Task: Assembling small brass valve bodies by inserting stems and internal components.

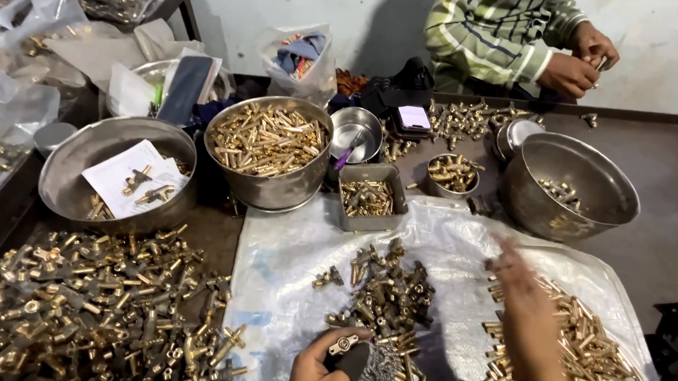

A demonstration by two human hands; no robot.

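My left hand (320, 368) is at the bottom centre, closed on a small black-handled brass fitting (345, 348). My right hand (519, 292) is blurred, stretched forward over a heap of brass tubes (588, 347) on a clear plastic sheet (286, 281); its fingers look spread and I see nothing in them. Between the hands lies a pile of assembled brass parts (388, 284).
Steel bowls stand behind: one with paper and fittings (73, 170), one full of brass pins (267, 143), a large tilted one (571, 185), a small tray (370, 196). A big heap of brass valves (88, 308) lies left. Another person in a striped shirt (498, 28) works opposite.
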